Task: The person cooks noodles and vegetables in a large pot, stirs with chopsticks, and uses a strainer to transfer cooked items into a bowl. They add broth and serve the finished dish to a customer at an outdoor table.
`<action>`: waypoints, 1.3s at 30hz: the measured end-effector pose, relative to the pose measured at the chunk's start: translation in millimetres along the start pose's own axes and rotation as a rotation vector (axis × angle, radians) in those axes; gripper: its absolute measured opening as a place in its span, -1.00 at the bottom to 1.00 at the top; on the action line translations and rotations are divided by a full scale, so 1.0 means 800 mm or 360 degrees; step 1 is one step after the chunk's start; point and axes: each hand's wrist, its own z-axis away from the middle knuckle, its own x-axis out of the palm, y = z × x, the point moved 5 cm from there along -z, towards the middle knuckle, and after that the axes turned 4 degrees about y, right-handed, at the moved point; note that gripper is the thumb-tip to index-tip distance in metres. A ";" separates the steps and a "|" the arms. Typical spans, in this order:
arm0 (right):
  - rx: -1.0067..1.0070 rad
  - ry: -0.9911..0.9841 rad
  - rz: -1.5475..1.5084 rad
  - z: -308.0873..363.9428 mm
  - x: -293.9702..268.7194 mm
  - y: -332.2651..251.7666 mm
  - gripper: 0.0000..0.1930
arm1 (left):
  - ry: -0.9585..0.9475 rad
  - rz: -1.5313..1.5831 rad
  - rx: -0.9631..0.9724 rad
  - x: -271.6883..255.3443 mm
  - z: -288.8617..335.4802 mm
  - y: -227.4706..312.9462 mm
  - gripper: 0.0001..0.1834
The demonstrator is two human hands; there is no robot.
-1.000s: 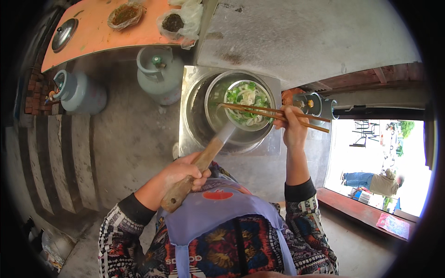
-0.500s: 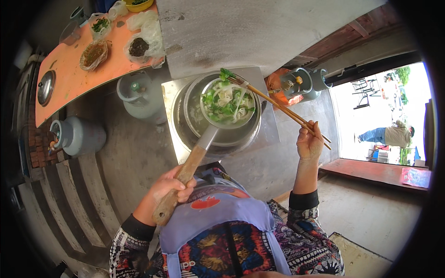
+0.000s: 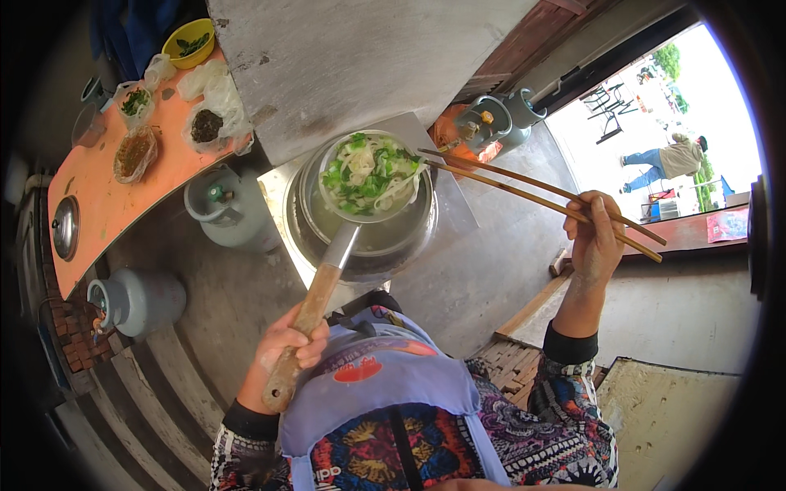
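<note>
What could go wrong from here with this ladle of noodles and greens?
The ladle looks full, so noodles and greens might slide over its rim if the left hand tilts it. Anything falling into the pot below could splash its liquid, which may be hot. The chopsticks in the right hand sit close to the ladle's rim and might knock food out.

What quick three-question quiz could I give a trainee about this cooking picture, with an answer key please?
1. True or false: the left hand grips the scoop by its metal neck.
2. Multiple choice: what colour is the bowl holding green leaves? A) blue B) yellow C) white
3. Short answer: what does the right hand hold?

Key: 1. False, by its wooden handle. 2. B. 3. A pair of chopsticks.
</note>
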 end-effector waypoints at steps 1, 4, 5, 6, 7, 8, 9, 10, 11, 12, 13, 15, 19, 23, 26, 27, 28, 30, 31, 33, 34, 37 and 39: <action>-0.0042 0.0009 -0.0065 0.004 -0.008 -0.007 -0.77 | -0.0008 0.0023 0.0007 0.001 0.001 0.001 -0.22; 0.0106 0.0103 -0.0075 0.022 -0.024 0.020 -0.76 | -0.0001 0.0032 0.0037 0.003 0.002 0.001 -0.23; 0.0194 0.0147 -0.0090 0.030 -0.027 0.040 -0.76 | -0.0006 0.0030 0.0048 0.005 0.003 0.000 -0.23; 0.0301 0.0183 -0.0117 0.037 -0.029 0.063 -0.76 | -0.0006 0.0029 0.0062 0.007 0.003 -0.001 -0.23; 0.0373 0.0205 -0.0151 0.043 -0.032 0.083 -0.76 | -0.0042 0.0066 0.0090 0.011 0.004 -0.002 -0.23; 0.0372 0.0179 -0.0183 0.047 -0.032 0.099 -0.76 | 0.0012 -0.0001 0.0104 0.011 0.003 -0.004 -0.24; 0.0386 0.0179 -0.0273 0.049 -0.035 0.115 -0.76 | 0.0034 -0.0030 0.0128 0.013 0.003 -0.006 -0.24; 0.0405 0.0183 -0.0322 0.049 -0.038 0.130 -0.75 | 0.0064 -0.0055 0.0149 0.015 0.003 -0.008 -0.24; 0.0444 0.0202 -0.0324 0.049 -0.045 0.142 -0.75 | 0.0091 -0.0066 0.0157 0.018 0.003 -0.010 -0.25; 0.0473 0.0232 -0.0358 0.047 -0.053 0.153 -0.74 | 0.0117 -0.0085 0.0164 0.020 0.003 -0.012 -0.25; 0.0485 0.0254 -0.0437 0.046 -0.062 0.162 -0.74 | 0.0115 -0.0085 0.0173 0.024 0.003 -0.014 -0.25; 0.0539 0.0312 -0.0473 0.046 -0.081 0.182 -0.73 | 0.0151 -0.0199 0.0199 0.028 0.002 -0.016 -0.26; 0.0673 0.0351 -0.0629 0.058 -0.101 0.230 -0.71 | 0.0205 -0.0259 0.0253 0.035 0.002 -0.021 -0.28; 0.0831 0.0421 -0.0817 0.073 -0.079 0.285 -0.71 | 0.0273 -0.0319 0.0266 0.039 0.006 -0.030 -0.28; 0.0962 0.0609 -0.0974 0.074 -0.061 0.311 -0.73 | 0.0327 -0.0338 0.0274 0.042 0.011 -0.035 -0.28; 0.0922 0.0646 -0.1004 0.071 -0.059 0.310 -0.73 | 0.0350 -0.0339 0.0278 0.042 0.011 -0.037 -0.29; 0.0900 0.0670 -0.1023 0.067 -0.056 0.307 -0.74 | 0.0349 -0.0333 0.0282 0.042 0.012 -0.038 -0.29; 0.0843 0.0663 -0.1037 0.057 -0.053 0.291 -0.74 | 0.0371 -0.0360 0.0289 0.042 0.011 -0.039 -0.29; 0.0809 0.0627 -0.1032 0.052 -0.052 0.278 -0.74 | 0.0367 -0.0365 0.0295 0.042 0.010 -0.040 -0.29; 0.0722 0.0530 -0.1001 0.041 -0.044 0.247 -0.74 | 0.0383 -0.0317 0.0297 0.039 0.008 -0.043 -0.27; 0.0670 0.0468 -0.0976 0.037 -0.038 0.230 -0.74 | 0.0393 -0.0287 0.0302 0.038 0.007 -0.044 -0.26; 0.0485 0.0211 -0.0952 0.025 -0.013 0.180 -0.74 | 0.0373 -0.0270 0.0285 0.037 0.003 -0.046 -0.26; 0.0388 0.0079 -0.0907 0.025 0.003 0.155 -0.74 | 0.0358 -0.0298 0.0263 0.037 0.000 -0.046 -0.26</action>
